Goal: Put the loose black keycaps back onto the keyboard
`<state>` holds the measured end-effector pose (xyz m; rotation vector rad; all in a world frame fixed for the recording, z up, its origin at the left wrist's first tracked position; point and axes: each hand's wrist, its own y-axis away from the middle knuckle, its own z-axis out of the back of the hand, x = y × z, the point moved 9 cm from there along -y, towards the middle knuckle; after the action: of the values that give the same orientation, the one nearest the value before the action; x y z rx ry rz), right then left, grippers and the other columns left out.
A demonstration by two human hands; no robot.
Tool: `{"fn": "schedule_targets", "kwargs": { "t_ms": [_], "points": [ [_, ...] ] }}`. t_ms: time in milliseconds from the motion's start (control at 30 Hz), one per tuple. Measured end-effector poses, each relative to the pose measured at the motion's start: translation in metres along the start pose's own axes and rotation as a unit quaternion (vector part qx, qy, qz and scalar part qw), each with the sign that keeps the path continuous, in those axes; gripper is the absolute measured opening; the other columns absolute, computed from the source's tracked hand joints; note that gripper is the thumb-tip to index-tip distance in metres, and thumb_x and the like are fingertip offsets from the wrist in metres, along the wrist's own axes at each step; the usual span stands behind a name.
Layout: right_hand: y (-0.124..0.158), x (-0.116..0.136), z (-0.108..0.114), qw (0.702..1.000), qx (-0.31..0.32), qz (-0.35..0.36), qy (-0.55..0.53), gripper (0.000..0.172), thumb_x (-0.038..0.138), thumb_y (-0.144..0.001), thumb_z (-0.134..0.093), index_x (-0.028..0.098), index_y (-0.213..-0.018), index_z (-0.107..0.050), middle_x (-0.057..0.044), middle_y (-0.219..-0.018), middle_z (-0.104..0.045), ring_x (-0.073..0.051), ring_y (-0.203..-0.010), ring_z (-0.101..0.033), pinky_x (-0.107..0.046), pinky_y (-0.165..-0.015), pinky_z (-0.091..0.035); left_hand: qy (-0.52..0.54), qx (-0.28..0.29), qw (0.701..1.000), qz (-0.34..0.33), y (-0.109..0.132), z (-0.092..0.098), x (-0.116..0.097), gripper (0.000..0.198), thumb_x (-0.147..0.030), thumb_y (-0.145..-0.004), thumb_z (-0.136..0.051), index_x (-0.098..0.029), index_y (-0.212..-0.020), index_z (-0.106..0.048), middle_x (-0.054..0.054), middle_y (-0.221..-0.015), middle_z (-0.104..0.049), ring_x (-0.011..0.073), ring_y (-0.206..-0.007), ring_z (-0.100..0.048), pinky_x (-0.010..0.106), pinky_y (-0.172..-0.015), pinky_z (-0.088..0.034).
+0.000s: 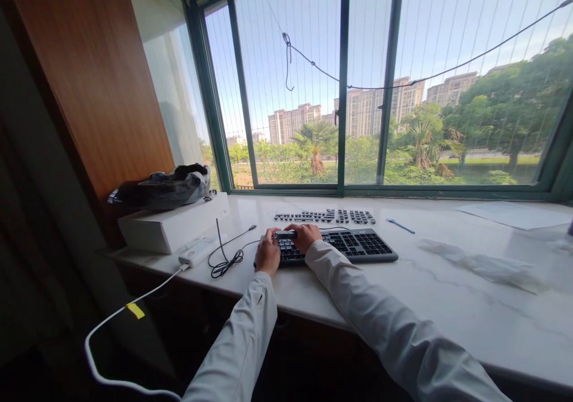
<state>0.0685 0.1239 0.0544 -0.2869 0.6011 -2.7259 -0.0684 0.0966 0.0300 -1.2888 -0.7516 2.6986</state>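
Observation:
A black keyboard (364,246) lies on the white desktop, with bare key positions across much of it. My left hand (267,254) is closed around its left end, fingertips close to the far edge. Over the keyboard's upper left part, my right hand (306,237) is closed on a short dark bar-shaped tool (285,234), whose left end reaches my left fingertips. What kind of tool it is, I cannot make out. Behind the keyboard, loose black keycaps (313,216) are laid out in rows.
A coiled black cable (227,266) lies left of the keyboard, near a white adapter (197,251) with a white cord. Further left, a dark bag rests on a white box (168,228). To the right are a blue stick-like tool (400,226), clear plastic wrapping (483,263) and paper (514,215).

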Motion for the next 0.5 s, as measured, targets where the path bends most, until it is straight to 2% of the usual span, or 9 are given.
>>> {"fn": "schedule_targets", "kwargs": {
  "t_ms": [300, 500],
  "points": [
    [0.0024, 0.0002, 0.0048, 1.000, -0.006, -0.004, -0.008, 0.037, 0.036, -0.086, -0.053, 0.037, -0.122, -0.063, -0.003, -0.091, -0.073, -0.022, -0.088, -0.066, -0.030, -0.076, -0.043, 0.018, -0.021, 1.000, -0.001, -0.0012, 0.0014, 0.0022, 0.021, -0.025, -0.092, -0.045, -0.024, -0.110, -0.055, 0.003, -0.086, -0.067, 0.0158, -0.072, -0.064, 0.027, -0.069, -0.047],
    [0.0029, 0.0021, 0.0046, 1.000, -0.003, 0.008, -0.012, 0.040, 0.036, -0.086, -0.052, 0.038, -0.125, -0.060, -0.002, -0.087, -0.073, -0.021, -0.087, -0.067, -0.029, -0.076, -0.044, 0.021, -0.016, 1.000, -0.007, -0.0006, -0.0003, 0.0035, 0.021, -0.024, -0.091, -0.047, -0.025, -0.110, -0.055, 0.002, -0.092, -0.068, 0.0121, -0.062, -0.062, 0.026, -0.067, -0.047]
  ]
}}
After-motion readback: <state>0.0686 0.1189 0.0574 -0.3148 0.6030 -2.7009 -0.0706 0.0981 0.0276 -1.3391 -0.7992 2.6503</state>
